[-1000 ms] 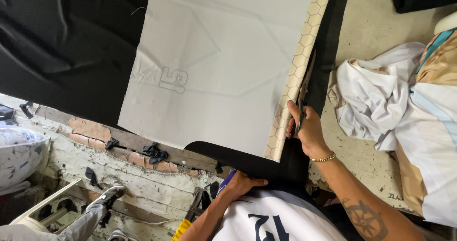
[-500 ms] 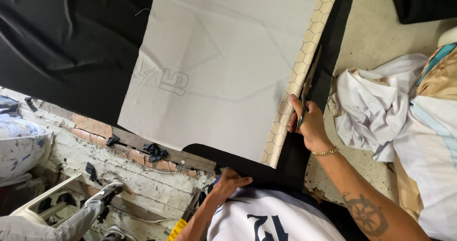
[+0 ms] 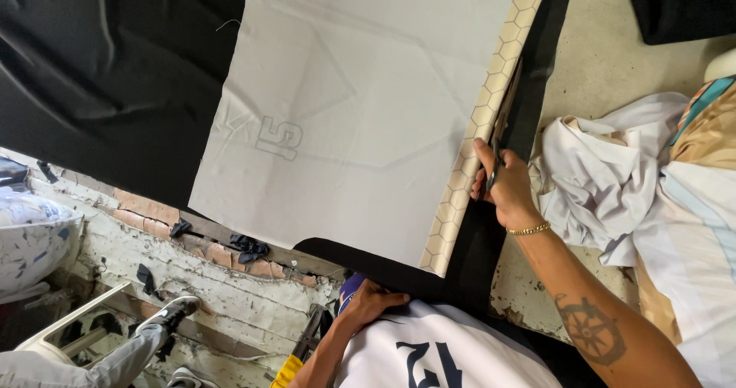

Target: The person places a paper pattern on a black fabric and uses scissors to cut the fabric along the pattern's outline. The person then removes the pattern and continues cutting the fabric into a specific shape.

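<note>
- While the right hand grips scissors by the white cloth's honeycomb edge, black cloth lies underneath.
- The left hand presses flat and open on the black cloth's near edge.

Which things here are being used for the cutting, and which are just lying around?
In use:
- right hand gripping scissors
- white fabric sheet with the honeycomb-patterned edge the blades run along
- black cloth underneath
- left hand at the near edge of the black cloth

Lying about:
- pile of white and tan garments
- dark scraps on the brick ledge
- white chair
</note>
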